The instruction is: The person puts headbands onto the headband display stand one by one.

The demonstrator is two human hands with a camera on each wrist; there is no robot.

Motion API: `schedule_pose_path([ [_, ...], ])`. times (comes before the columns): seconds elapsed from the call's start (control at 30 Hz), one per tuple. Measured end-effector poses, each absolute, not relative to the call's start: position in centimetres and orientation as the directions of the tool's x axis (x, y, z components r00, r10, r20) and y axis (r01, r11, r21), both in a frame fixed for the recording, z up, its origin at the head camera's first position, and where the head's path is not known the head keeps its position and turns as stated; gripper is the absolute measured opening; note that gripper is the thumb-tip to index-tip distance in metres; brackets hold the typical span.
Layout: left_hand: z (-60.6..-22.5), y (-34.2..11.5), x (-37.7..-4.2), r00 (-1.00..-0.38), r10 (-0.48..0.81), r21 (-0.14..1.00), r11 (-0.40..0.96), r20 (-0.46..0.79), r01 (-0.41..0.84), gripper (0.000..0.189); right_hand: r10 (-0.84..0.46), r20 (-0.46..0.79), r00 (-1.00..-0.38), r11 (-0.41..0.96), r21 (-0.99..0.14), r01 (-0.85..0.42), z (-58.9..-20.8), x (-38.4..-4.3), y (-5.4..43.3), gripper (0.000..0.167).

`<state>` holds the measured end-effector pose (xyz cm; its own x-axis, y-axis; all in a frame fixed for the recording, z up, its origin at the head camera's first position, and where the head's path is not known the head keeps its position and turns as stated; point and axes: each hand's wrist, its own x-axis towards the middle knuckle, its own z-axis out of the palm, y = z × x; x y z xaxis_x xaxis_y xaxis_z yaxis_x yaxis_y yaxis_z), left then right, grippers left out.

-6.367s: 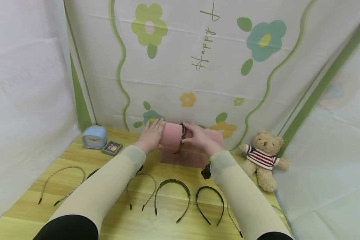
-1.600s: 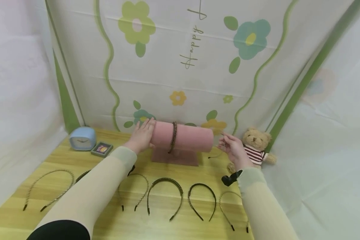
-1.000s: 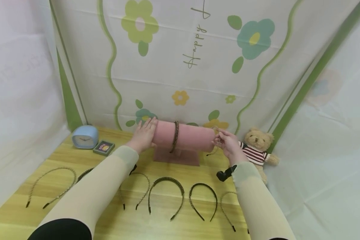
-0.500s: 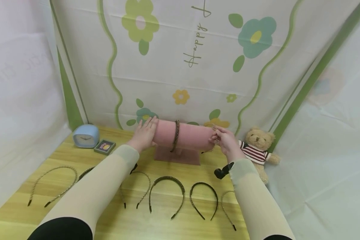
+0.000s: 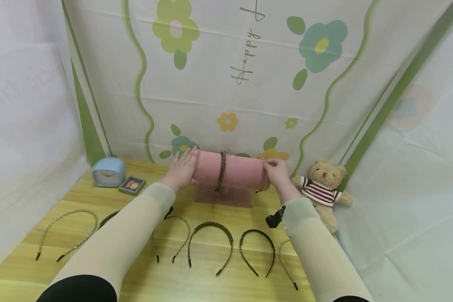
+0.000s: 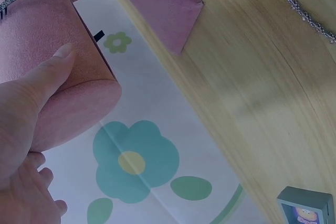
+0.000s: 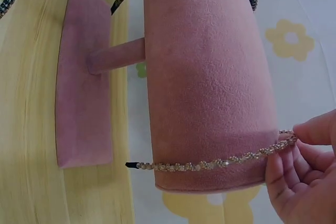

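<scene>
1. Pinching the beaded band (image 7: pixel 210 164) near its upper bend between thumb and fingers of the right hand (image 5: pixel 279 171), at the stand's right end.
2. Straddling the stand (image 5: pixel 241 172) near that end with the band, one tip showing just past the underside, the other hidden — probably held by the bend to leave both legs free.
3. Resting the left hand (image 5: pixel 181 171) on the stand's left end, fingers straight and gripping nothing, presumably to brace against sliding or tipping.
4. Note the dark band (image 5: pixel 222 171) round the stand's middle, apart from the beaded one — likely staying put by its own spring.
5. See more bands (image 5: pixel 210 224) on the table (image 5: pixel 160 285) before the stand, tips away from it, perhaps spread for easy picking.
6. Find the clock (image 5: pixel 108 172) and box (image 5: pixel 132 185) left of the stand, the bear (image 5: pixel 324 201) to its right, cloth (image 5: pixel 196 92) behind.
</scene>
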<state>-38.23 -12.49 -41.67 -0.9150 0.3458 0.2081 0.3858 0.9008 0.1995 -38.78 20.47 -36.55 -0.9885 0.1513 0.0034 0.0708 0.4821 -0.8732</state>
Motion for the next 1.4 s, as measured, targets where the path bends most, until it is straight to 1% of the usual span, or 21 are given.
schedule_pose_path([
  [0.1,-41.7,-12.5,-38.1,-0.917,0.345,0.202,0.901,0.201,0.383,0.119,0.146,0.019,-0.989,0.505,-0.861,0.058,-36.7,-38.9,20.5,0.028],
  [0.2,-41.6,-12.4,-38.1,-0.915,0.346,0.197,0.901,0.206,0.385,0.118,0.119,0.068,-0.991,0.55,-0.835,0.008,-36.7,-39.0,20.8,0.03],
  [0.3,-41.6,-12.4,-38.0,-0.915,0.346,0.193,0.902,0.209,0.386,0.118,0.043,0.127,-0.991,0.604,-0.794,-0.076,-36.6,-39.0,21.3,0.031],
  [0.37,-41.6,-12.3,-38.0,-0.915,0.346,0.195,0.902,0.208,0.386,0.118,-0.046,0.164,-0.985,0.649,-0.745,-0.154,-36.5,-39.0,21.9,0.034],
  [0.43,-41.7,-12.3,-38.0,-0.916,0.344,0.193,0.903,0.208,0.383,0.118,-0.153,0.186,-0.971,0.7,-0.673,-0.239,-36.4,-39.1,22.5,0.042],
  [0.5,-41.7,-12.3,-38.0,-0.916,0.342,0.189,0.905,0.21,0.381,0.118,-0.271,0.183,-0.945,0.746,-0.581,-0.326,-36.3,-39.3,23.2,0.056],
  [0.57,-41.8,-12.3,-38.0,-0.916,0.341,0.18,0.907,0.212,0.38,0.118,-0.367,0.151,-0.918,0.772,-0.502,-0.391,-36.4,-39.5,23.7,0.071],
  [0.63,-41.9,-12.4,-38.1,-0.916,0.341,0.173,0.909,0.213,0.378,0.12,-0.425,0.102,-0.9,0.787,-0.45,-0.423,-36.5,-39.7,24.2,0.083],
  [0.73,-41.9,-12.4,-38.1,-0.916,0.34,0.171,0.91,0.213,0.377,0.12,-0.447,0.047,-0.893,0.798,-0.431,-0.422,-36.7,-39.7,24.7,0.094],
  [0.83,-42.0,-12.4,-38.1,-0.918,0.338,0.179,0.909,0.209,0.376,0.12,-0.447,0.043,-0.893,0.798,-0.432,-0.42,-37.1,-39.6,24.9,0.096],
  [1.13,-41.8,-12.2,-38.0,-0.917,0.343,0.2,0.902,0.201,0.381,0.12,-0.445,0.141,-0.884,0.805,-0.369,-0.464,-38.4,-39.8,24.8,0.092],
  [1.4,-41.8,-12.4,-38.1,-0.918,0.338,0.197,0.905,0.208,0.377,0.12,-0.42,0.18,-0.889,0.823,-0.337,-0.457,-38.8,-39.7,24.1,0.085],
])
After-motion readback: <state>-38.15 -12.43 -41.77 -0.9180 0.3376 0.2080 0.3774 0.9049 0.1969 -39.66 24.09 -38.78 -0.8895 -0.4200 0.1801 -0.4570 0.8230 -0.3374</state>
